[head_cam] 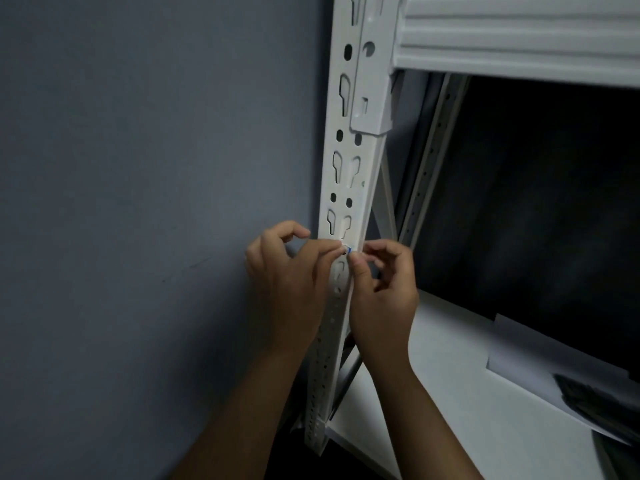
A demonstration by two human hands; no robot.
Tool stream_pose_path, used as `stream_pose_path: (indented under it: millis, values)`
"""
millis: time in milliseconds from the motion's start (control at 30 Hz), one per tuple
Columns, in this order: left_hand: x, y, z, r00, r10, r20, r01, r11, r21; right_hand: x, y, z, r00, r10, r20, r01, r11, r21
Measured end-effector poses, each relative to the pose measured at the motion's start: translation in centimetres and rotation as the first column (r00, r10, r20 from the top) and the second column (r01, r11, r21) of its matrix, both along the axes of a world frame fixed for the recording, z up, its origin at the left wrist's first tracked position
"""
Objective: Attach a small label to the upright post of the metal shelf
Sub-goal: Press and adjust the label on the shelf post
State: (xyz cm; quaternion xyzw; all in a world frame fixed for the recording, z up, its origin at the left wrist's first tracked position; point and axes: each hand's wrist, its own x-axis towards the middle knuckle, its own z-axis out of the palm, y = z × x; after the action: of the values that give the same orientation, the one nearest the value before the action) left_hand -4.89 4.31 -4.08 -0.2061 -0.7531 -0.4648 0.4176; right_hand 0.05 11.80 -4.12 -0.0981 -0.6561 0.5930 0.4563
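Note:
A white upright post of the metal shelf, punched with keyhole slots, runs down the middle of the view. A tiny label with a blue edge sits against the post's front face at mid height. My left hand comes in from the left of the post and pinches the label's left end with its fingertips. My right hand comes in from the right, its thumb and forefinger pinching the label's right end. Most of the label is hidden by the fingers.
A grey wall fills the left side. A white beam crosses the top right, hooked onto the post. Below it a white shelf board carries a white sheet and dark flat items. The shelf's back is dark.

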Motion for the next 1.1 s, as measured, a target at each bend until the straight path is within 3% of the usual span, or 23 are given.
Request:
stream_pose_path:
  millis: [100, 233, 367, 533, 600, 900, 1100]
  values:
    - [-0.3, 0.0, -0.1, 0.995, -0.046, 0.090, 0.039, 0.996, 0.075, 0.0, 0.0, 0.0, 1.000, -0.008, 0.002, 0.008, 1.000, 0.016]
    - [-0.2, 0.4, 0.0, 0.998, 0.030, -0.061, -0.033, 0.998, -0.051, -0.1, -0.1, 0.0, 1.000, -0.016, -0.008, 0.016, 1.000, 0.025]
    - [0.3, 0.8, 0.3, 0.996, 0.068, -0.055, -0.074, 0.989, -0.131, 0.0, 0.0, 0.1, 1.000, 0.006, -0.018, -0.006, 1.000, 0.003]
    - [0.0, 0.5, 0.0, 0.973, -0.106, 0.205, 0.086, 0.991, 0.106, 0.2, 0.1, 0.4, 0.998, 0.059, -0.036, -0.061, 0.996, -0.060]
    - [0.0, 0.1, 0.2, 0.965, -0.132, 0.228, 0.100, 0.984, 0.147, 0.3, 0.2, 0.5, 0.997, 0.065, -0.036, -0.067, 0.996, -0.062]
    - [0.0, -0.4, 0.2, 0.996, -0.087, -0.009, 0.087, 0.996, 0.031, 0.3, 0.1, 0.4, 0.997, 0.057, -0.043, -0.060, 0.996, -0.061]
    - [-0.2, -0.2, 0.4, 0.997, -0.048, -0.056, 0.045, 0.998, -0.049, 0.2, 0.1, 0.2, 0.997, 0.056, -0.045, -0.058, 0.997, -0.042]
